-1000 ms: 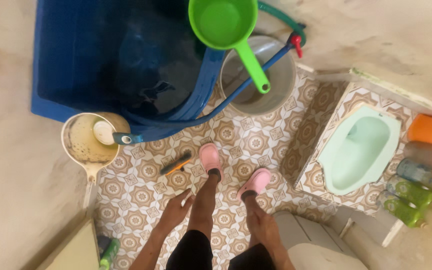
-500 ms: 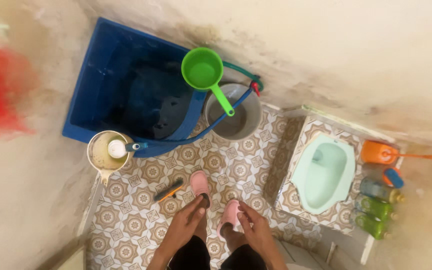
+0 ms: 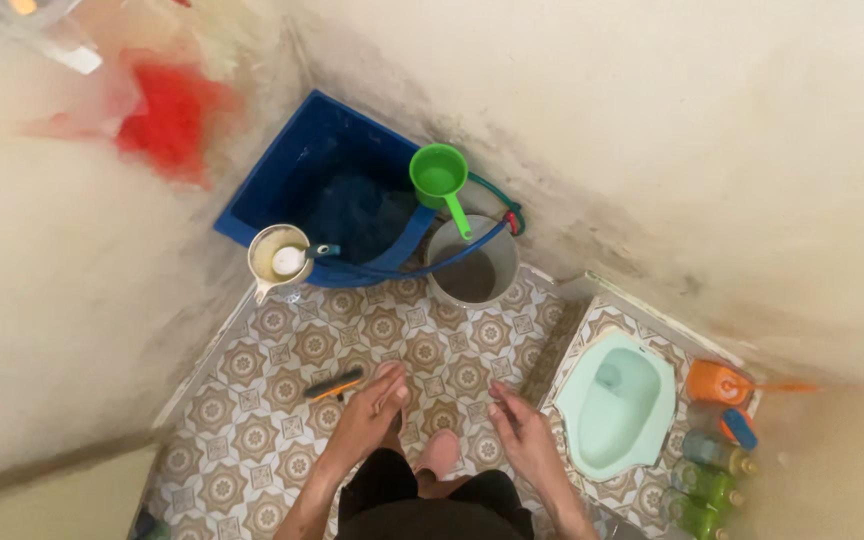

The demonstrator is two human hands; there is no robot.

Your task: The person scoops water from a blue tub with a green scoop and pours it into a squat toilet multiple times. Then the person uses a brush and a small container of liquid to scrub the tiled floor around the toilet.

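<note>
Head view: I look straight down at a small bathroom corner, both hands held out above my knees.
Left hand: my left hand (image 3: 372, 410) hangs loose with the fingers extended and holds nothing; it is the hand nearest the scrub brush.
Right hand: my right hand (image 3: 520, 432) is likewise spread and empty, palm turned inward, over the edge of the tiled step.
Scrub brush: the dark scrub brush with an orange handle (image 3: 333, 384) lies flat on the patterned brown-and-white tile floor (image 3: 282, 440), just left of my left hand, not touched.
Water things: the green plastic dipper (image 3: 439, 175) rests on the rim of the blue rectangular water tub (image 3: 292, 165), its handle pointing over the grey round bucket (image 3: 472, 265), likely so it stays within reach of both.
Cream scoop: a stained cream scoop with a white cap inside (image 3: 278, 254) sits at the tub's near corner.
Toilet side: the pale green squat toilet (image 3: 617, 400) is set in its raised tiled step, with an orange container and bottles (image 3: 720, 420) lined along the wall side.
Since earlier: the view takes in more wall, everything looks smaller, and my hands have come up and apart; only one pink slipper (image 3: 442, 450) shows now.
</note>
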